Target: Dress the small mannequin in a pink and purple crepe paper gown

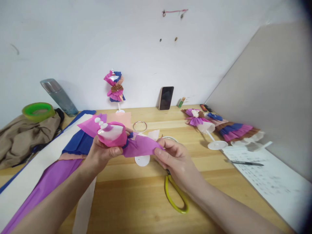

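Observation:
My left hand (pixel 103 154) is closed round a small white dress form (pixel 113 132), tilted, with bright pink crepe paper wrapped about its body. A white round base (pixel 142 160) shows below it. From the form a purple crepe paper strip (pixel 141 145) stretches to the right, its end pinched between the thumb and fingers of my right hand (pixel 174 157). Yellow-handled scissors (pixel 175 198) show just under my right hand, which hides their blades; I cannot tell whether they touch it.
Blue, white and purple paper sheets (pixel 31 182) lie at left, near a green tape roll (pixel 39 111) and a bottle (pixel 59 97). A decorated form (pixel 116 89) stands behind; others (pixel 234 130) lie right. A phone (pixel 166 98) leans on the wall. A pen (pixel 247 163) rests on written paper (pixel 270 185).

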Motion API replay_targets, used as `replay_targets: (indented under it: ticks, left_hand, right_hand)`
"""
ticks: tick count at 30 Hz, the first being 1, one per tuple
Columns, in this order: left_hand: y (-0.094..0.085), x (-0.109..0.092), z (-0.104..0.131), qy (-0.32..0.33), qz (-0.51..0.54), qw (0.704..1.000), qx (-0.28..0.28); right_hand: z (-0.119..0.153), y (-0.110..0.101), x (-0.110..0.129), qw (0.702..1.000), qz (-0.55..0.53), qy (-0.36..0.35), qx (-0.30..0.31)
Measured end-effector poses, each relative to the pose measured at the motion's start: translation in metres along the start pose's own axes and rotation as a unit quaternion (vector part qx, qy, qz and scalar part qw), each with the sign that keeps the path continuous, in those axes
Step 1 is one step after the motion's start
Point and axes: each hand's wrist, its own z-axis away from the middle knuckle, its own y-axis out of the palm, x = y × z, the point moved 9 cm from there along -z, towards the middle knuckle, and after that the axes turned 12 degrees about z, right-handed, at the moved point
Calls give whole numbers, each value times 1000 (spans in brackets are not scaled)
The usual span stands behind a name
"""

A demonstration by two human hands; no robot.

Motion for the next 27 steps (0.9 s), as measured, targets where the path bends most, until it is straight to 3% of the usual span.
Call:
replay_targets:
  ticks: [6, 9, 11, 13, 15, 16, 18, 20, 23, 25, 27]
  left_hand:
    - [-2, 10, 2, -42, 64, 995, -61]
    - [-2, 8, 1, -37, 51, 997, -50]
    - [-3, 6, 2, -33, 23, 999, -34]
    - [-4, 4, 3, -31, -11, 999, -19]
    - [-3, 0, 3, -20, -41, 999, -1]
    - [-2, -4, 3, -12, -51, 999, 8]
    - [4, -10, 3, -4, -62, 998, 32]
    - [11, -15, 2, 0, -68, 996, 61]
    - [19, -26, 1, 27, -79, 992, 90]
    - [19, -31, 1, 47, -81, 992, 90]
    - [14, -30, 0, 45, -86, 991, 87]
  right_hand:
    - [-8, 1, -13, 999, 9, 29, 22]
    - [-7, -7, 3, 993, 105, -52, -23]
    - [1, -13, 30, 950, 246, -171, -89]
    - [16, -8, 58, 863, 381, -303, -133]
    - [30, 3, 74, 789, 454, -392, -133]
    - [33, 8, 78, 771, 467, -417, -117]
    - [32, 13, 78, 784, 452, -420, -65]
    - [24, 12, 71, 844, 387, -372, -15]
    - [10, 4, 51, 926, 269, -265, 10]
    - [7, 1, 40, 945, 237, -226, 4]
    - [9, 0, 41, 935, 257, -246, -19]
